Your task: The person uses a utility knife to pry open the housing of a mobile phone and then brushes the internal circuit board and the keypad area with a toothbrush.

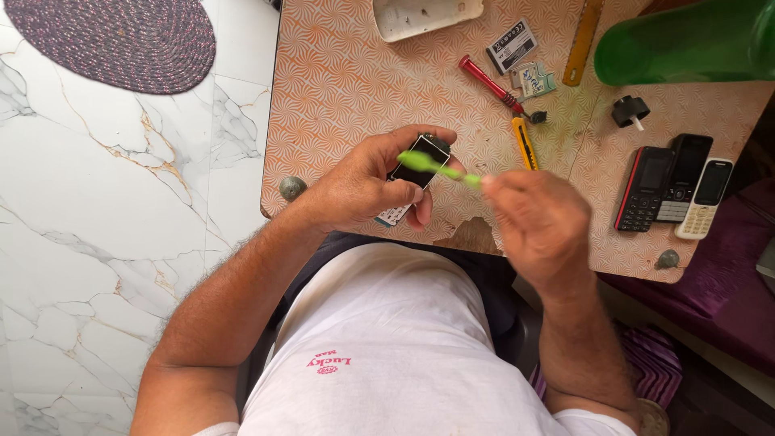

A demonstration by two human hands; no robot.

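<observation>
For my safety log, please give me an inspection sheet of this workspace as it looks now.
Surface: patterned orange table, worn at the front edge.
Job's things: left hand holds a small dark phone part; right hand holds a green brush against it.
Clutter: three phones, red screwdriver, yellow cutter, white tray, green bottle.
Grippers: both hands closed on their things.
Cables: nothing seen.
Surroundings: marble floor, woven mat.

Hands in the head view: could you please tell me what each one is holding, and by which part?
The left hand grips a small dark phone around its sides. The right hand holds a green brush by its handle end, with the brush's far end over the phone.
</observation>
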